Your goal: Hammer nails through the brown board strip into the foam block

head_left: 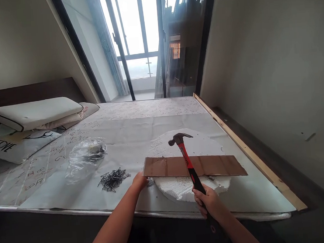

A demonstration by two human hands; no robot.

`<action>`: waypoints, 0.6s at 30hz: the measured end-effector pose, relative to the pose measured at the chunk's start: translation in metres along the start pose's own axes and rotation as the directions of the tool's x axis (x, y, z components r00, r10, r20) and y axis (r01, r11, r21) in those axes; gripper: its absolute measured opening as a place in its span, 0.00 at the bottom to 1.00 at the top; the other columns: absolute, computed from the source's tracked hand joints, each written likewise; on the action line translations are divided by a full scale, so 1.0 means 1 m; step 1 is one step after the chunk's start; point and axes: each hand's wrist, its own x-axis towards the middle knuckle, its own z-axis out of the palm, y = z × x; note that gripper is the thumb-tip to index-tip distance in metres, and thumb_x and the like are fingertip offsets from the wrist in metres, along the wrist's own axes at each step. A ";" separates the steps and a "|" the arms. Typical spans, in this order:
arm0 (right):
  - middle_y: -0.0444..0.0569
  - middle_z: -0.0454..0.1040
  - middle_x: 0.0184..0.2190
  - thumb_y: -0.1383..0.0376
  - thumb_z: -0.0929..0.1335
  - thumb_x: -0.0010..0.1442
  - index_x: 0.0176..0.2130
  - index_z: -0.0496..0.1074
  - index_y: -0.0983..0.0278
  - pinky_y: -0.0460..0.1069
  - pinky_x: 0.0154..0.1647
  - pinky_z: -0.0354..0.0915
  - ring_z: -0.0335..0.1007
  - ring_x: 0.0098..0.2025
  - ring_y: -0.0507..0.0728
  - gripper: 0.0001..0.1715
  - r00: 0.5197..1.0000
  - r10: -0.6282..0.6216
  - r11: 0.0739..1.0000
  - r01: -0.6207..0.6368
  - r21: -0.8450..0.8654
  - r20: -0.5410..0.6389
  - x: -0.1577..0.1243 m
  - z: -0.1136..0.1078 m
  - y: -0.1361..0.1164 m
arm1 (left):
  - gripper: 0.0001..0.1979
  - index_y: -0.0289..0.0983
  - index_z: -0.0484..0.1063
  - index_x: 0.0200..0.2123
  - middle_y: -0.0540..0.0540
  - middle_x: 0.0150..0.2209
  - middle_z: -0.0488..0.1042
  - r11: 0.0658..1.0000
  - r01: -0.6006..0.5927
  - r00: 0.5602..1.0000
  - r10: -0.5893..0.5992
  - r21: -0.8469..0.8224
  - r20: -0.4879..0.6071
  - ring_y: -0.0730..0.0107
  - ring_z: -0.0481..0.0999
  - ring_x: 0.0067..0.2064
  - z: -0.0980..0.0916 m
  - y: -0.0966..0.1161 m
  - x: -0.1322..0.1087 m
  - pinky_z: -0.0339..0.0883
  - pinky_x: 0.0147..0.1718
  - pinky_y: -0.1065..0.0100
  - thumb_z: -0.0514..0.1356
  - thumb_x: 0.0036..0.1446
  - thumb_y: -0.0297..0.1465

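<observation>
Hammer raised over a brown board

The right hand (pixel 209 201) grips the hammer (pixel 186 156) by its handle's end (for swing), head above the board (pixel 209 165); the left hand (pixel 140 181) pinches the board's left corner, steadying it on the foam slab (pixel 197 145); nails (pixel 114 178) lie left of the board.

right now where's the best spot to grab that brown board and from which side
Grip the brown board at its right end, coming from the right: that end overhangs the white foam disc with nothing on it, while the left hand and the hammer crowd the rest.
</observation>
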 end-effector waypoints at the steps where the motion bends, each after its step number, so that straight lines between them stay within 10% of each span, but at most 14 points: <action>1: 0.31 0.56 0.15 0.47 0.66 0.51 0.33 0.58 0.61 0.41 0.07 0.51 0.47 0.09 0.44 0.22 1.000 -0.001 1.000 0.001 0.008 0.006 -0.001 0.000 0.000 | 0.11 0.38 0.75 0.33 0.42 0.35 0.77 1.000 0.011 1.000 -0.011 -0.008 -0.025 0.61 0.74 0.38 -0.001 0.000 0.000 0.62 0.33 0.70 0.59 0.43 0.27; 10: 0.30 0.56 0.14 0.48 0.65 0.51 0.32 0.55 0.60 0.42 0.07 0.52 0.47 0.09 0.44 0.22 0.999 -0.024 0.998 0.022 -0.062 -0.036 -0.019 0.002 -0.021 | 0.10 0.35 0.75 0.29 0.40 0.35 0.79 0.988 0.104 0.962 -0.128 -0.111 -0.241 0.60 0.76 0.39 -0.065 -0.019 -0.018 0.62 0.34 0.70 0.56 0.43 0.27; 18: 0.31 0.56 0.14 0.51 0.65 0.52 0.29 0.54 0.60 0.43 0.08 0.52 0.49 0.10 0.45 0.18 0.998 -0.058 0.992 0.056 -0.113 -0.013 -0.014 0.020 -0.055 | 0.15 0.37 0.74 0.29 0.43 0.32 0.79 0.838 -0.212 0.831 -0.116 -0.502 -0.544 0.60 0.77 0.35 -0.098 0.014 -0.068 0.68 0.35 0.66 0.55 0.45 0.41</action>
